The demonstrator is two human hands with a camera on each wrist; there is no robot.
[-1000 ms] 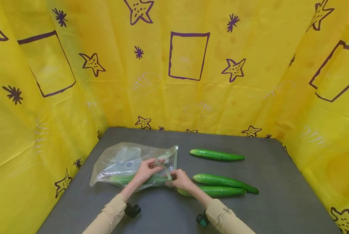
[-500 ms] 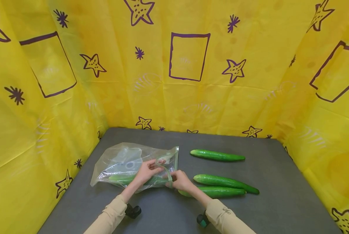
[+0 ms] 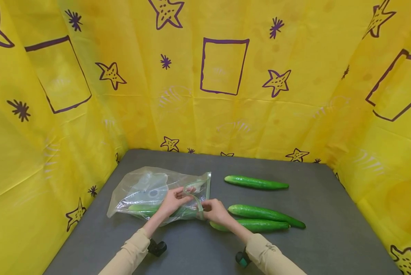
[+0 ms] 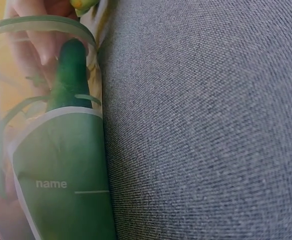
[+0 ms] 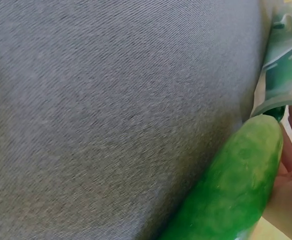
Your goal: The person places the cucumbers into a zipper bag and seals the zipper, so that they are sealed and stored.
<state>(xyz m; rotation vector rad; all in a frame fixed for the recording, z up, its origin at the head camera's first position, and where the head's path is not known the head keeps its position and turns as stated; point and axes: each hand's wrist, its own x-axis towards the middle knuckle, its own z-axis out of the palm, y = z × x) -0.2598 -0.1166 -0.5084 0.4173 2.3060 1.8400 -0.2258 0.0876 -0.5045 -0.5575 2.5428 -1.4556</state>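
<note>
A clear zip bag [image 3: 133,191] with pale green print lies on the left of the table, its mouth to the right. Inside, along its near side, lies a cucumber [image 4: 71,75], its dark end close to the mouth. My left hand [image 3: 172,201] pinches the bag's upper rim. At the near corner of the mouth, my right hand [image 3: 215,212] has curled fingers gripping the rim beside the cucumber's end; their tips are partly hidden. Under my right wrist, the pale end of a loose cucumber [image 5: 235,180] fills the right wrist view's lower part.
Another cucumber [image 3: 270,214] lies against the loose one, right of my right hand. A third [image 3: 255,182] lies farther back. Yellow cloth walls [image 3: 226,126] with star drawings enclose the grey table [image 3: 329,198].
Both hands keep nearly the same place at the bag's mouth. The right hand and forearm have shifted very slightly to the right; the cucumbers lie as before.
</note>
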